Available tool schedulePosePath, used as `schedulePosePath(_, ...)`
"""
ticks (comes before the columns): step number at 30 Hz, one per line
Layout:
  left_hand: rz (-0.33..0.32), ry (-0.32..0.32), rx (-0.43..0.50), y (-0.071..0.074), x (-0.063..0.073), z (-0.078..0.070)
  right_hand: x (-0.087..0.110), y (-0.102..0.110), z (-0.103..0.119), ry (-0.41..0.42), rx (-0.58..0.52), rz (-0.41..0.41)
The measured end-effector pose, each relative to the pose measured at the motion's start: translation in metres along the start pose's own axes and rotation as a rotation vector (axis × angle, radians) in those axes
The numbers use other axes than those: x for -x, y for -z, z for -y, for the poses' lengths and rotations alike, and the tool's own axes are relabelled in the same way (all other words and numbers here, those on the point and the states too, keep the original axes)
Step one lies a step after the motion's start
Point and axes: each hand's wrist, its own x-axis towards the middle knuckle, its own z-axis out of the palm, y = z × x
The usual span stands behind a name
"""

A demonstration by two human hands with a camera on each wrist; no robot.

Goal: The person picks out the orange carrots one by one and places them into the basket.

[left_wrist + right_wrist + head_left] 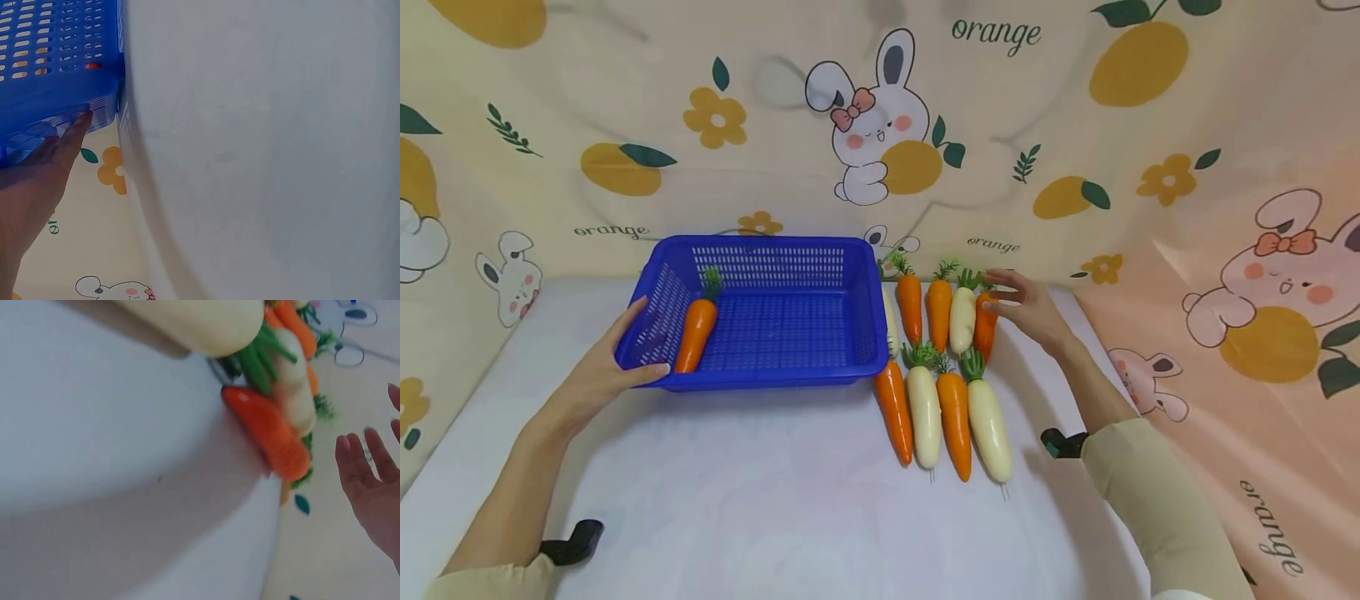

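Note:
My left hand [597,367] holds the near left corner of a blue plastic basket [775,379], thumb along the front and fingers on the left side. In the left wrist view its fingers lie against the basket's slotted outer wall [56,81]. One orange carrot [697,332] with a green top lies inside the basket at the left. My right hand [1033,312], fingers spread, hovers at the right end of the back row, beside the last carrot [987,329]. In the right wrist view that carrot [269,431] lies apart from the spread fingers.
Two rows of carrots and white radishes lie right of the basket; the front row has a carrot [893,408] and a white radish [990,429]. A white cloth [760,492] covers the table. A printed curtain [970,108] hangs behind and at the right.

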Motion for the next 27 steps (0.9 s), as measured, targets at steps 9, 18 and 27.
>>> schedulePosePath(9,-0.014,-0.006,0.000,0.002,0.000,0.000,-0.011,0.007,-0.052,-0.073,-0.009,-0.049)
schedulePosePath(18,-0.015,-0.009,-0.006,0.001,0.002,0.000,-0.009,0.002,-0.040,-0.201,-0.041,0.024)
schedulePosePath(27,-0.011,0.004,-0.011,0.001,0.001,0.000,-0.026,0.000,-0.064,-0.274,0.047,0.079)
